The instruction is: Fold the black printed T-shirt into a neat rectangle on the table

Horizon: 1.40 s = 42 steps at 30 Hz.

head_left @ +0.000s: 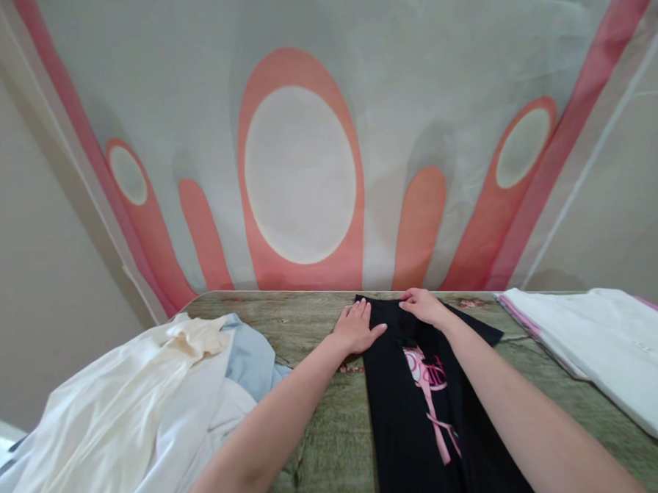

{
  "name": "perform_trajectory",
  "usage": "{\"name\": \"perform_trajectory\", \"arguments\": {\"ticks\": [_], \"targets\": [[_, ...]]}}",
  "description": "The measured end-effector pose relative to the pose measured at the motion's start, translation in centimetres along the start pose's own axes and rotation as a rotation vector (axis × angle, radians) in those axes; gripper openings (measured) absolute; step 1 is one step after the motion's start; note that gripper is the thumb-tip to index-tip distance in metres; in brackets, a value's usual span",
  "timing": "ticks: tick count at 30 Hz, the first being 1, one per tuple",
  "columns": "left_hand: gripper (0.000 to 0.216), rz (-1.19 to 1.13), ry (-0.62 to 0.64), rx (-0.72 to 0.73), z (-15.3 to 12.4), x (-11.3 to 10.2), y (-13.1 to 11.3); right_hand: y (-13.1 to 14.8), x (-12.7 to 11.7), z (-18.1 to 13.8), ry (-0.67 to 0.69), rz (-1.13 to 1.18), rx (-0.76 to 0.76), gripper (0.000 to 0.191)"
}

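Note:
A black T-shirt (396, 419) with a pink and white print lies lengthwise on the table, its left edge straight and part of it folded over. On its far left corner my left hand (358, 327) rests flat, fingers stretched out. My right hand (422, 305) is at the far edge of the shirt, with thumb and fingers closed on the black cloth. A corner of the shirt, which looks like a sleeve, sticks out to the right beyond my right wrist. My right forearm hides part of the shirt's right side.
A loose heap of cream and white clothes (133, 404) covers the table's left side, with a light blue garment (250, 361) in it. At the right lies a stack of folded white and pink clothes (615, 349). Behind the wood-grain table (333, 437) stands a printed backdrop (376, 89).

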<state>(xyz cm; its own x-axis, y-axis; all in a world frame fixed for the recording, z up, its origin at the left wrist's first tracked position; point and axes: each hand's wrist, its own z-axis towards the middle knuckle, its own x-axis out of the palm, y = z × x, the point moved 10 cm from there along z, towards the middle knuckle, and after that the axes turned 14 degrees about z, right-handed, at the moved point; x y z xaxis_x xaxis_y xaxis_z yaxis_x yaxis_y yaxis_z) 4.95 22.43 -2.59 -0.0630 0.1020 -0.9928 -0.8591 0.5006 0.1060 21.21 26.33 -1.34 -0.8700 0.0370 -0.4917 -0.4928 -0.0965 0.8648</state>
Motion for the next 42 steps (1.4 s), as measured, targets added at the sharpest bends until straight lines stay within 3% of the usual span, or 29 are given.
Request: {"name": "perform_trajectory", "arguments": {"ticks": [10,14,17,20,25,28,32,35,38,42], "targets": [[0.075,0.001,-0.055,-0.054,0.1,-1.0,1.9,0.3,-1.1,-0.3,-0.105,-0.303,-0.076,0.018],[0.055,0.05,-0.154,-0.009,-0.3,-2.2,0.8,2.1,-1.4,-0.6,-0.107,-0.357,-0.135,0.021],[0.046,0.058,-0.173,0.041,-0.1,-2.4,0.0,3.7,-0.8,-0.6,-0.057,-0.374,-0.17,0.023],[0.047,0.058,-0.159,0.035,0.5,-1.8,0.5,4.5,1.4,-1.0,0.05,-0.378,-0.204,0.026],[0.056,0.053,-0.134,0.015,1.3,-0.6,1.5,2.1,5.3,-3.2,0.229,-0.474,-0.174,0.06],[0.063,0.037,-0.108,-0.043,1.5,0.0,2.0,0.7,5.9,-4.2,0.255,-0.503,-0.128,0.068],[0.069,0.021,-0.073,-0.126,1.5,0.3,2.7,1.0,5.5,-4.3,0.262,-0.476,-0.1,0.068],[0.071,0.015,-0.092,-0.191,1.2,0.0,3.4,2.3,3.6,-4.0,0.246,-0.362,-0.149,0.058],[0.066,0.025,-0.208,-0.228,0.5,-1.7,3.7,2.4,-2.0,-3.3,0.098,-0.201,-0.206,0.048],[0.055,0.028,-0.293,-0.072,-0.4,-4.1,0.4,-4.1,-11.6,-3.0,-0.185,-0.187,0.092,0.033]]}}
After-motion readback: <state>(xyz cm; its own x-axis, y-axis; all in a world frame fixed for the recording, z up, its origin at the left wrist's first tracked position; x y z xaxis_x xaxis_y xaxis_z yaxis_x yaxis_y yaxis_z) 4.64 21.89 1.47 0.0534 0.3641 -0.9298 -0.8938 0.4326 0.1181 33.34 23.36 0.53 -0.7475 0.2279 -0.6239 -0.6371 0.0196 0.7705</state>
